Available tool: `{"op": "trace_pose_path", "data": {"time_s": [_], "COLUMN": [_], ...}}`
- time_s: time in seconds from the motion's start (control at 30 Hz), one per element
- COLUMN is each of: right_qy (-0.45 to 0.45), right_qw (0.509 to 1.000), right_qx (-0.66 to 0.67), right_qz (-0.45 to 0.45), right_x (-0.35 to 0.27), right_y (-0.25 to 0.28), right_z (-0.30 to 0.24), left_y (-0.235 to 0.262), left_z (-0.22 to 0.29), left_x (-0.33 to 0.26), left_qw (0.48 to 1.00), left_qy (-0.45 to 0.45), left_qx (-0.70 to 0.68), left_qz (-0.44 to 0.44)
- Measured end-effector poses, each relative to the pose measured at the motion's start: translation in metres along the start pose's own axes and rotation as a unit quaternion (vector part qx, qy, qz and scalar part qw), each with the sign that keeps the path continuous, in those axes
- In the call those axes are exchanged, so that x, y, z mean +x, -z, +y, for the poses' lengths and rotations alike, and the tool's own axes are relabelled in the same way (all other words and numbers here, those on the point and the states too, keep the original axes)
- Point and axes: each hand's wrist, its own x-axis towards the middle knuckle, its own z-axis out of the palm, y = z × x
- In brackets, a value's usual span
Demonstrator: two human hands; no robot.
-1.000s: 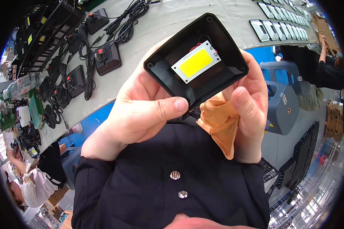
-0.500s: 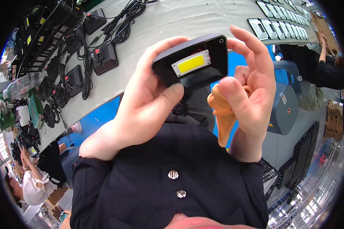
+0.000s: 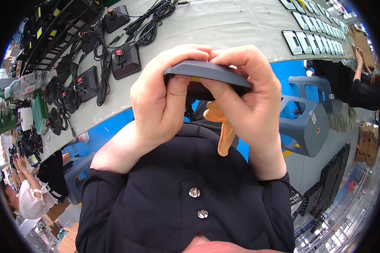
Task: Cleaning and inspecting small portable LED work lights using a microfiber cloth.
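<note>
Far left, a rack of black lamp housings [image 3: 50,29] sits at the bench end, then loose units w/ coiled black cables [image 3: 101,63] spread across the grey worktable [image 3: 223,25].

Centre: the left hand [image 3: 156,105] is curled round the left end of a dark grey floodlight housing [image 3: 207,74], thumb up against its underside, fingers hooked over the top edge. The housing is held edge-on in front of the chest, above the table edge, touching nothing else. The right hand [image 3: 249,109] clamps the other end the same way, and also traps an orange cloth [image 3: 223,126] under the body; the cloth hangs down btwn the wrists.

To do this bit well, I'd say: keep both grips firm at the ends, thumbs supporting from below so it doesn't twist, and keep the cloth bunched vs. dangling so it can't snag.

Right: a row of flat panels [image 3: 312,38] on the table, grey plastic stools [image 3: 304,122] below, another person [image 3: 359,80] beyond.
</note>
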Motion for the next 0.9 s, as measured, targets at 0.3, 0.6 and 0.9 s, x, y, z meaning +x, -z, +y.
{"op": "trace_pose_path", "data": {"time_s": [0.3, 0.6, 0.9], "right_qy": [0.021, -0.025, -0.009], "right_qw": [1.000, 0.986, 0.986], "right_qx": [0.004, 0.157, 0.147], "right_qz": [-0.011, 0.058, 0.079], "right_x": [0.005, 0.006, 0.006], "right_y": [-0.008, -0.015, -0.023], "right_z": [0.002, 0.005, 0.003], "left_y": [0.009, 0.005, -0.002], "left_z": [0.013, 0.007, 0.004], "left_x": [0.006, -0.002, 0.003], "left_qw": [0.999, 0.993, 0.993], "left_qy": [0.031, 0.062, -0.038], "left_qx": [0.035, -0.095, 0.048], "left_qz": [-0.010, 0.017, 0.099]}}
